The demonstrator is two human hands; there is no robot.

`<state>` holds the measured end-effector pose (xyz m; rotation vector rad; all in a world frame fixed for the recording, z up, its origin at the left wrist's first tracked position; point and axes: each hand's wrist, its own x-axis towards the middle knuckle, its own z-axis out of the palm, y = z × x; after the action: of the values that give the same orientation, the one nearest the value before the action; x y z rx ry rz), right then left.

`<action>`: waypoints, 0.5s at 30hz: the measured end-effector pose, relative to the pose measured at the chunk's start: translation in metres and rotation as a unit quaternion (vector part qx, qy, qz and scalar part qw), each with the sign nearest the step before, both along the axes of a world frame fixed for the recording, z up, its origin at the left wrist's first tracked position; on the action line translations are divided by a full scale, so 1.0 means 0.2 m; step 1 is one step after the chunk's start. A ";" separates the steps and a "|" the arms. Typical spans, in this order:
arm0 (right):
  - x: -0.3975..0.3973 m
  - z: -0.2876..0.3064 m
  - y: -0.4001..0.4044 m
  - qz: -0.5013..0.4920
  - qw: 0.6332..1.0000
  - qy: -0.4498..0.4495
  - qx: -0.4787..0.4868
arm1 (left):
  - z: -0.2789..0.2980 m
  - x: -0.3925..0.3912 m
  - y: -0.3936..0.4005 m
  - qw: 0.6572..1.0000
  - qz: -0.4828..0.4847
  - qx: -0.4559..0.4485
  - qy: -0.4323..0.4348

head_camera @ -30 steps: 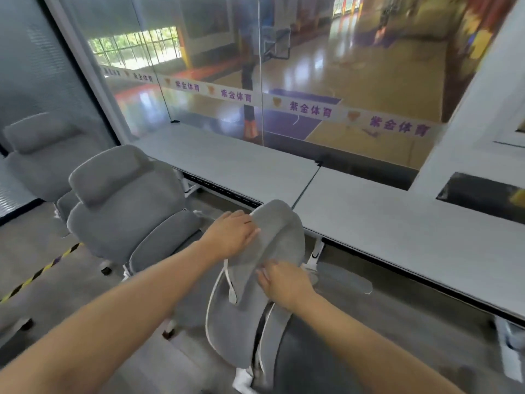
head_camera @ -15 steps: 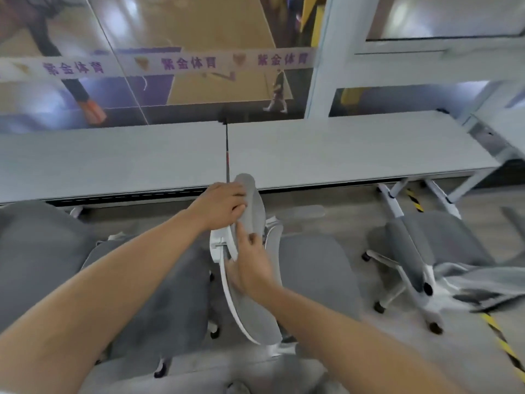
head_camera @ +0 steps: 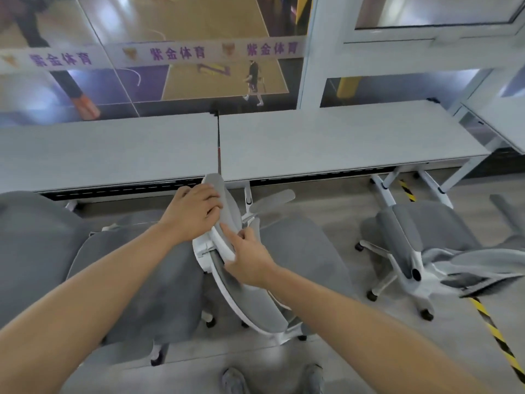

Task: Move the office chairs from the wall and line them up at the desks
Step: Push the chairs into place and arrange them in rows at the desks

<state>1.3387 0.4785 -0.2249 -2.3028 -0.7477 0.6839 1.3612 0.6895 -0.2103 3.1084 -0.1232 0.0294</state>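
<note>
At the centre of the frame a grey office chair [head_camera: 298,257] stands turned sideways before the seam where two grey surfaces [head_camera: 341,140] meet. The left hand [head_camera: 196,211] curls its fingers over the chair's headrest [head_camera: 224,194], grasping it from the left; the right hand [head_camera: 250,258] pinches the white frame of the backrest [head_camera: 250,302] just below. A second chair [head_camera: 136,282] sits just beside it on the left, and a third [head_camera: 420,237] stands apart at the right near yellow-black floor tape [head_camera: 500,336].

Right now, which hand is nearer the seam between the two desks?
Left. The left hand grips the headrest just below the seam; the right hand holds lower down the chair back.
</note>
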 end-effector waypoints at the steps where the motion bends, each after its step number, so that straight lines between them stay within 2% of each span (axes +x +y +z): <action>1: 0.01 0.00 -0.04 0.021 1.000 -0.001 -0.008 | 0.00 -0.04 -0.03 1.000 0.009 0.001 -0.003; 7: 0.12 0.03 -0.36 0.150 0.988 -0.013 -0.038 | -0.03 -0.20 -0.24 0.996 0.024 0.054 -0.065; 12: 0.24 0.03 -0.67 0.209 0.973 -0.052 -0.083 | -0.05 -0.24 -0.47 0.997 -0.015 -0.014 -0.074; 15: 0.31 0.08 -0.80 0.190 0.973 -0.078 -0.108 | -0.04 -0.23 -0.66 0.996 0.018 -0.028 -0.077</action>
<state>1.4004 0.3187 -0.2086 -2.4546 -1.2660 0.7915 1.3144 0.5569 -0.2178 3.0490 -0.0684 0.2698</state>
